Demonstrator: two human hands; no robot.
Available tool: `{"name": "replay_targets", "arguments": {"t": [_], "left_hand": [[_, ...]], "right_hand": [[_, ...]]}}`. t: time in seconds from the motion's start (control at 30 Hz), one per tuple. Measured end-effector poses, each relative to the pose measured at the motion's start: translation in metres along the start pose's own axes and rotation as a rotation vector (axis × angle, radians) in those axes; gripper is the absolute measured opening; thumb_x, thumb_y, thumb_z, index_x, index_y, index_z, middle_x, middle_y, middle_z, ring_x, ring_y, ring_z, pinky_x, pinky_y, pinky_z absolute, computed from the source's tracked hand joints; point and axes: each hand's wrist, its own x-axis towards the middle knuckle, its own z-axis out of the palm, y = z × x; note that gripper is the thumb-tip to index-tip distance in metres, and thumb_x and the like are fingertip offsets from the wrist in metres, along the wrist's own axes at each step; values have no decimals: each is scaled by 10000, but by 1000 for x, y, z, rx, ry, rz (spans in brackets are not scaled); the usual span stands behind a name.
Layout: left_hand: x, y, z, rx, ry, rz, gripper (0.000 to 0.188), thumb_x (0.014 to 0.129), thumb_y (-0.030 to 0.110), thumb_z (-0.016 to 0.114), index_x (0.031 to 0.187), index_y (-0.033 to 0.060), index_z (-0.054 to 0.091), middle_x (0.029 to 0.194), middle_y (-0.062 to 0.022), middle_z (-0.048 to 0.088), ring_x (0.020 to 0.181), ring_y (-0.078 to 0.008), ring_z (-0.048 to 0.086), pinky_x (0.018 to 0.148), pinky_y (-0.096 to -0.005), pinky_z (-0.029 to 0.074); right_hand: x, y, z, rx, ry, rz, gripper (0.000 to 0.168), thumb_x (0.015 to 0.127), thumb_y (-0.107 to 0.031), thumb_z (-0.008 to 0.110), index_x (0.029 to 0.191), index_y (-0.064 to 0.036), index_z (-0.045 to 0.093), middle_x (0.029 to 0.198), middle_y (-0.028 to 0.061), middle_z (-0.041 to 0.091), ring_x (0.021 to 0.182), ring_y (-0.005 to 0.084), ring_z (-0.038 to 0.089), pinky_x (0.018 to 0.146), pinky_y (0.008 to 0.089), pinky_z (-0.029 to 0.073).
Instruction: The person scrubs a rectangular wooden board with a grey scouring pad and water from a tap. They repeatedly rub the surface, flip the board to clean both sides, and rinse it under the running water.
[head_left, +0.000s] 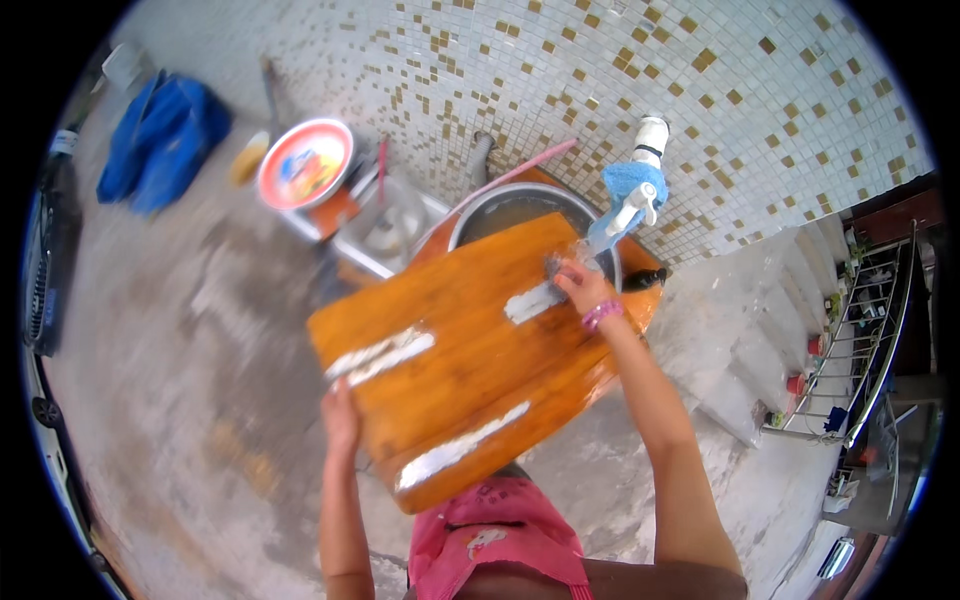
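Note:
A wide orange-brown wooden board (450, 337) is tilted before me, with several white strips on its wet-looking face. My left hand (341, 416) grips its left edge, thumb on top. Over the board's upper right part is my right hand (583, 285), with a beaded bracelet at the wrist. Its bent fingers close on a small grey scrubber (553, 266), which is blurred. Just above this hand, a white tap (634, 206) wrapped in blue cloth (613, 180) points down, and water splashes by the fingers. The board partly covers a round metal basin (517, 189) holding water.
A mosaic-tiled wall (570, 82) rises behind the basin. To the left are a red-rimmed bowl (304, 165), a metal tray (367, 255) and a blue cloth (165, 142) on concrete. A pink hose (517, 172) runs beside the basin. Steps (772, 330) with a metal railing stand right.

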Motion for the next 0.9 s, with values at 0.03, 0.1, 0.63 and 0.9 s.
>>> {"name": "replay_targets", "arguments": {"t": [0.03,0.1,0.63,0.9], "left_hand": [[2,-4,-1,10,14,9,505,1050,377,428,1013,-70,660,840,-157,689,812,-218,598,737,-426,462],[-2,-11,-5,40,25,9,528,1054,388,407,1033,-77,658,878,-188,703,826,-264,618,764,-438,471],[29,-25,-20,39,-77,-217,651,1054,488,404,1283,-98,574,1242,-163,645,1115,-220,606,973,-351,456],[22,-17,-10,-32,23,-185,730,1000,574,448,1161,-105,659,1133,-242,696,1080,-292,636,968,-402,452]], "right_hand": [[-6,-15,-12,-67,-29,-14,325,882,-177,732,1159,-11,692,1005,167,737,955,270,709,831,399,551],[-35,-47,-54,-205,-90,-16,344,879,-147,729,1192,-11,682,1000,150,740,949,237,709,843,383,553],[14,-217,-186,-844,-132,-786,451,832,-52,731,1268,-102,628,1205,100,648,1070,308,647,883,398,539],[34,-198,-177,-954,183,-757,400,804,-188,812,1137,-63,631,1153,129,620,1060,310,622,863,386,519]]}}
